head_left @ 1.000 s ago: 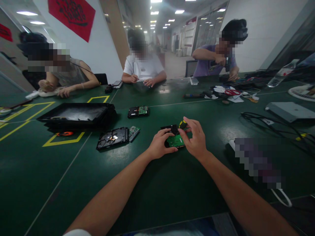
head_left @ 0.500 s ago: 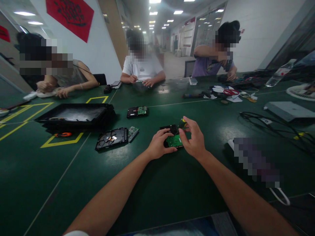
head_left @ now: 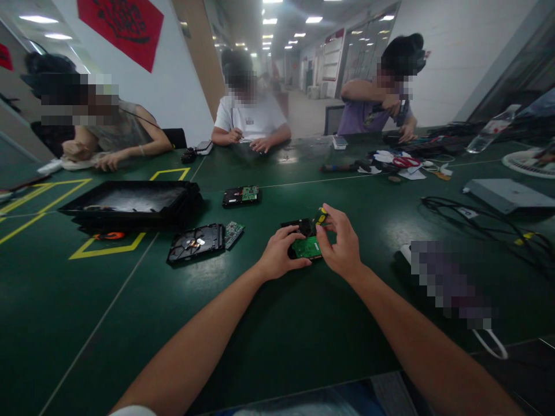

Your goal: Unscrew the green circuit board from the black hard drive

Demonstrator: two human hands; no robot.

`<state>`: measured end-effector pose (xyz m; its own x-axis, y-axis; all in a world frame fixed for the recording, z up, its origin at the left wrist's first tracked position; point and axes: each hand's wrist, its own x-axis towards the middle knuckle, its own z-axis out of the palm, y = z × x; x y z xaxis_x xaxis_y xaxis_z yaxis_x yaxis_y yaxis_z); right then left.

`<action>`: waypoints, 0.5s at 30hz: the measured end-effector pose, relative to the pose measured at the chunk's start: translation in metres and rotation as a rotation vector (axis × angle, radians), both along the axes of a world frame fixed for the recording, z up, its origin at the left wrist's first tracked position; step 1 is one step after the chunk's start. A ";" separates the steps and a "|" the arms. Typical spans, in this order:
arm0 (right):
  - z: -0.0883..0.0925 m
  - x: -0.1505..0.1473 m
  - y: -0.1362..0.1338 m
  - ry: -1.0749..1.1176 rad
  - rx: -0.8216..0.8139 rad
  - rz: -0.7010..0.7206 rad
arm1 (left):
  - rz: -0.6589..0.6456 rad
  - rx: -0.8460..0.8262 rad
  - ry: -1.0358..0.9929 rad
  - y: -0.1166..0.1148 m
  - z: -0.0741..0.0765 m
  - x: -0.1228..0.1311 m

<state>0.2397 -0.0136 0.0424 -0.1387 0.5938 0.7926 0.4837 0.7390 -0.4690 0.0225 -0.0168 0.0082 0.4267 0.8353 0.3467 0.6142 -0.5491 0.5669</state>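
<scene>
A black hard drive [head_left: 303, 241] with a green circuit board facing up lies on the dark green table [head_left: 260, 323] in front of me. My left hand [head_left: 280, 254] grips its left side, fingers curled over the edge. My right hand [head_left: 342, 242] is closed round a screwdriver with a yellow and black handle [head_left: 321, 216], held upright over the drive's far right corner. The screwdriver's tip is hidden behind my fingers.
To the left lie an opened hard drive [head_left: 197, 241] with a loose green board [head_left: 234, 231], another drive [head_left: 240, 195] and a black tray [head_left: 134, 202]. Cables [head_left: 485, 216] and a grey box [head_left: 507, 193] sit at right. Three people work across the table.
My right hand's fingers have shifted slightly round the screwdriver handle. The drive and my left hand stay in place.
</scene>
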 end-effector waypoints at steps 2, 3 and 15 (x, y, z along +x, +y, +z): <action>0.000 0.000 0.000 0.011 0.004 -0.007 | -0.001 0.000 -0.006 0.000 -0.001 0.000; 0.000 0.000 0.000 0.015 0.007 -0.008 | 0.000 0.000 -0.008 0.000 -0.001 0.000; 0.000 0.000 0.001 0.014 0.014 0.000 | -0.004 0.012 -0.009 0.000 -0.002 0.000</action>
<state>0.2402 -0.0128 0.0420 -0.1279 0.5825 0.8027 0.4771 0.7457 -0.4651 0.0226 -0.0163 0.0064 0.4270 0.8293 0.3604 0.6070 -0.5583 0.5656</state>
